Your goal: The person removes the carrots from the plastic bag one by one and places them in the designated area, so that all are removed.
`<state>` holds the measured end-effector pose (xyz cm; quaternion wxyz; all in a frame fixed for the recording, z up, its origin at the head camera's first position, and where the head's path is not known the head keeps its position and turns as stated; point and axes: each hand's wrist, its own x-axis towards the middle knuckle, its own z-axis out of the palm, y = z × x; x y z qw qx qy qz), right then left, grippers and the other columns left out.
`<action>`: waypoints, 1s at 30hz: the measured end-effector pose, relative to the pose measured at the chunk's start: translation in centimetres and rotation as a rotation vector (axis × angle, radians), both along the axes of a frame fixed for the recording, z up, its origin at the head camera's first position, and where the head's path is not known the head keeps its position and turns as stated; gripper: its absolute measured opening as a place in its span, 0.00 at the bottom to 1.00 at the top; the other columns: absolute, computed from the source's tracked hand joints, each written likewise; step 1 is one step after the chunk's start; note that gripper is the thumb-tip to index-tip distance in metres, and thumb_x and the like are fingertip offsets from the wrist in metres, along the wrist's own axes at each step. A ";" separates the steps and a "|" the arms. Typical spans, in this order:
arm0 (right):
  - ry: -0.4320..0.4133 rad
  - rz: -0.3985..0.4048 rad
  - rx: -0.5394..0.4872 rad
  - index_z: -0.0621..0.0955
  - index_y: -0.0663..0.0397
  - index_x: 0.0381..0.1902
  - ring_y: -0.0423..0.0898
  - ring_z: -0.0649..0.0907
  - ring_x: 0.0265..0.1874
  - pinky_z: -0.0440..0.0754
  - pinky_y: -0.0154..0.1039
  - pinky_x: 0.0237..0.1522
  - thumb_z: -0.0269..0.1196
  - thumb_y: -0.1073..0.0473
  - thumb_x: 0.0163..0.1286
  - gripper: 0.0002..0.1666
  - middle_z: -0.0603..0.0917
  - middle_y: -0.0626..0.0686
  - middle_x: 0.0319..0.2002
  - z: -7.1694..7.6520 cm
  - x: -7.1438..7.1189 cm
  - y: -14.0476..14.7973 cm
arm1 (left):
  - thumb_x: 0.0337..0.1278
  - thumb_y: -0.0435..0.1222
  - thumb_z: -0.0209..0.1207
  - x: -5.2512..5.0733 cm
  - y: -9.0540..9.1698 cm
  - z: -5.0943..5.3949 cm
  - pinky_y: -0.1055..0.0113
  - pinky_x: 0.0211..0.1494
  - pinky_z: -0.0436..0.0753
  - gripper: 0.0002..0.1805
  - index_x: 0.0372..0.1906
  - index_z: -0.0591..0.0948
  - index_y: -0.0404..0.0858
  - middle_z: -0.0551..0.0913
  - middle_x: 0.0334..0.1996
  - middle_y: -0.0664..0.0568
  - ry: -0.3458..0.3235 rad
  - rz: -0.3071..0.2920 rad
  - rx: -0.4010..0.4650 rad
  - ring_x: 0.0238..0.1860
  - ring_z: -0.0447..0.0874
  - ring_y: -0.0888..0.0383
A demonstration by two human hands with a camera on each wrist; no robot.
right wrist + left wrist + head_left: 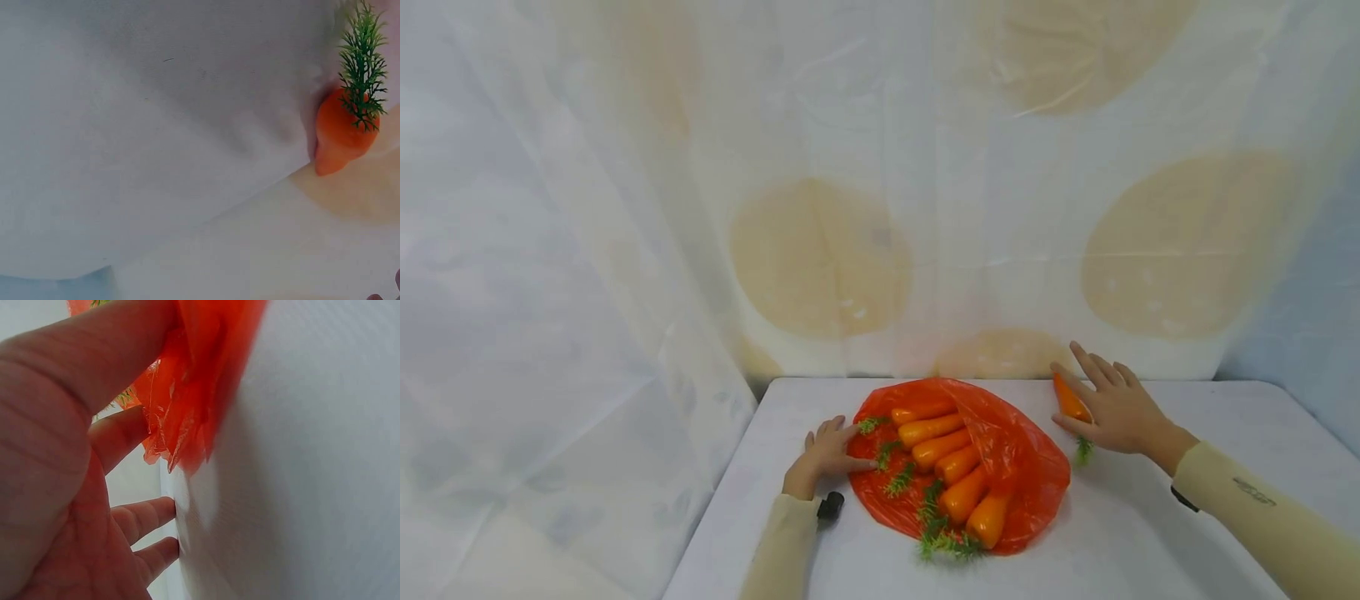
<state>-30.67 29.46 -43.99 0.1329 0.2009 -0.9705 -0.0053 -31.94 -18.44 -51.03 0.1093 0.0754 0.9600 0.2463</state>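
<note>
A red plastic bag [1033,471] lies on the table with its mouth facing left, and several orange carrots [928,429] with green leafy tops [936,533] sit in it. At the bag's left edge my left hand [829,457] pinches the thin plastic [178,406] between thumb and index finger, while the other fingers are spread out and rest by the table. To the right of the bag a single carrot [1070,400] lies apart, its green top [364,69] pointing toward me. Over this carrot hovers my right hand [1123,412], its fingers extended and spread; no grip shows.
A white table [1217,467] carries everything. Behind it hangs a pale curtain [977,208] with large tan circles, close to the table's far edge. White sheeting [550,333] stands on the left and a bluish wall [1322,350] on the right.
</note>
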 end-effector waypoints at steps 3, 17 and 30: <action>0.017 0.037 0.027 0.55 0.40 0.78 0.66 0.58 0.72 0.54 0.75 0.68 0.59 0.28 0.63 0.53 0.42 0.60 0.80 0.1 0.3 -0.1 | 0.43 0.59 0.71 -0.1 0.0 0.0 0.31 0.75 0.44 0.46 0.70 0.71 0.47 0.59 0.76 0.41 0.000 0.000 -0.005 0.76 0.50 0.39; 0.069 0.104 0.016 0.53 0.36 0.79 0.63 0.56 0.73 0.56 0.74 0.68 0.60 0.28 0.61 0.55 0.43 0.57 0.80 0.4 0.7 -1.2 | 0.43 0.60 0.71 -0.4 0.0 0.1 0.31 0.75 0.44 0.47 0.70 0.71 0.48 0.59 0.75 0.41 0.002 0.004 -0.024 0.75 0.51 0.39; 0.010 0.150 -0.022 0.60 0.39 0.77 0.62 0.55 0.74 0.55 0.72 0.68 0.59 0.28 0.63 0.50 0.47 0.58 0.80 0.2 1.7 -2.9 | 0.43 0.57 0.72 -0.1 0.2 0.0 0.31 0.75 0.44 0.46 0.70 0.72 0.47 0.59 0.75 0.40 0.003 0.009 0.004 0.75 0.51 0.38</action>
